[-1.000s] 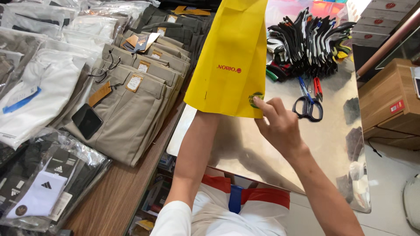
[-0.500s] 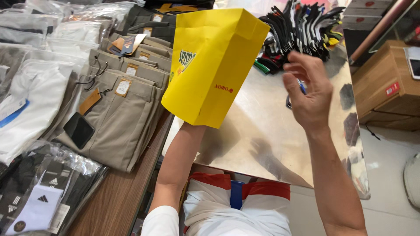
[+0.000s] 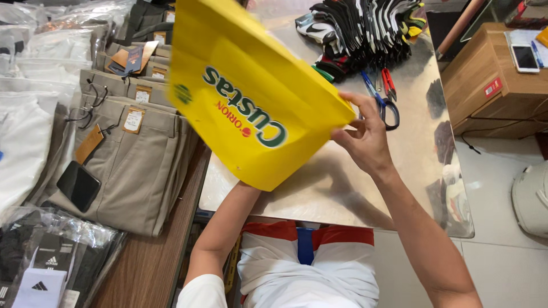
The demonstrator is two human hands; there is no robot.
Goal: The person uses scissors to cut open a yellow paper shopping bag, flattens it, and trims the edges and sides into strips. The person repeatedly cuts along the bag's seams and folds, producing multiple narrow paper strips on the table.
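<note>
While lifted over metal table [image 3: 399,171], yellow box [image 3: 251,97], R hand [image 3: 365,140] pinching corner

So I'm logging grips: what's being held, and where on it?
A yellow bag: the right hand pinches its near corner edge; the left hand is hidden behind it.

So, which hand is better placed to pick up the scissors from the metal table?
Probably the right hand. Its fingers pinch only a corner of the yellow bag, and the scissors lie just beyond it. The left hand is hidden behind the bag, farther away.
</note>
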